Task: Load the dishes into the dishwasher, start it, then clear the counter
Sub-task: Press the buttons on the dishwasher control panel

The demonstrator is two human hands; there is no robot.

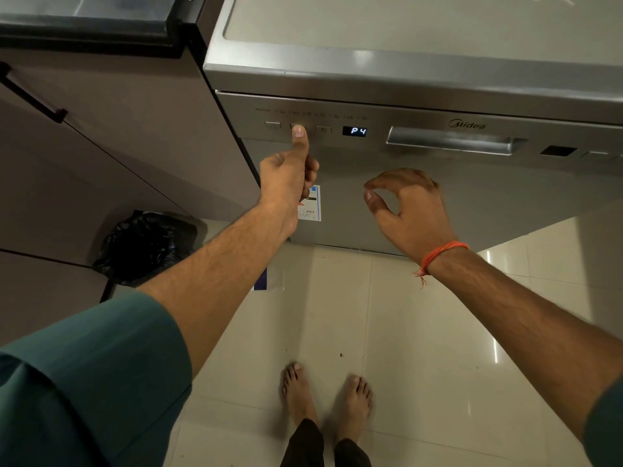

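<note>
- Across the upper right of the frame stands the dishwasher (438, 203), its door closed, its steel top a bare grey surface (404, 25).
- Left hand (290, 176) reaches up to the control strip; its thumb presses the second button (298, 127) from the left, the other fingers curled into the palm and holding nothing.
- Right of that button the display (354, 131) reads "P4", and further right sits the door handle (451, 140).
- Right hand (408, 207) hangs in front of the door at centre, apart from it as far as I can tell, fingers loosely curled and holding nothing; an orange thread (438, 257) circles the wrist.
- A sticker (312, 203) shows on the door behind the left hand.
- At lower left of the dishwasher a black bin bag (145, 244) sits on the tiled floor (421, 348), beside a brown cabinet (111, 136).
- Two bare feet (327, 396) stand at bottom centre.
</note>
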